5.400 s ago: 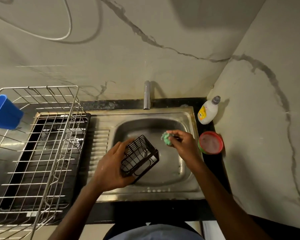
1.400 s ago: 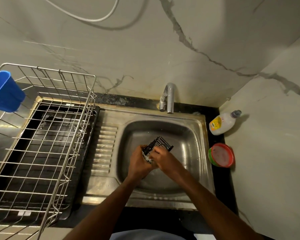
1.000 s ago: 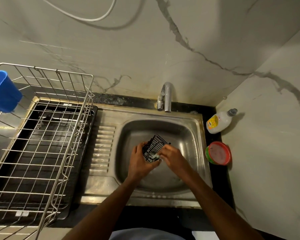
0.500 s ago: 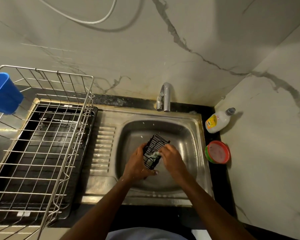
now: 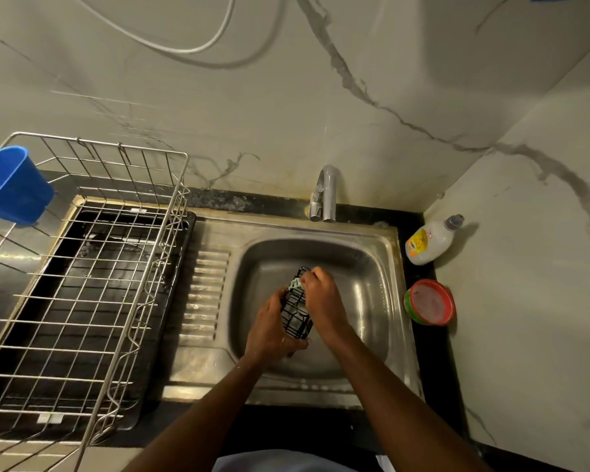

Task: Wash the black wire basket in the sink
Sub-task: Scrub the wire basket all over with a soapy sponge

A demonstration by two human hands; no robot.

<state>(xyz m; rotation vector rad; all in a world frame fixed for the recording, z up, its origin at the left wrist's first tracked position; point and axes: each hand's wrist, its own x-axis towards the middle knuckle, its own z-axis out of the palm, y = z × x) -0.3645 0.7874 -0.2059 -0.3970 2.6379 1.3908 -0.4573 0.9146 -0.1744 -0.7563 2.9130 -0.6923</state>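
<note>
I see my right hand (image 5: 322, 298), pinching the green scrub pad (image 5: 295, 283), now up at the small black wire basket (image 5: 297, 313)'s 12 o'clock end from mid-side, left hand (image 5: 269, 330) gripping it over the steel sink (image 5: 382, 267): scrubbing continues.

A wire rack (image 5: 82, 274) fills the left of the frame over a black tray (image 5: 11, 379), with a blue cup (image 5: 12, 185) hung on its upper-left edge. At right, against the wall, a white bottle (image 5: 431, 241) lies tilted above a red-lidded tub (image 5: 430, 302). A white cable (image 5: 184, 46) loops across the top wall.
</note>
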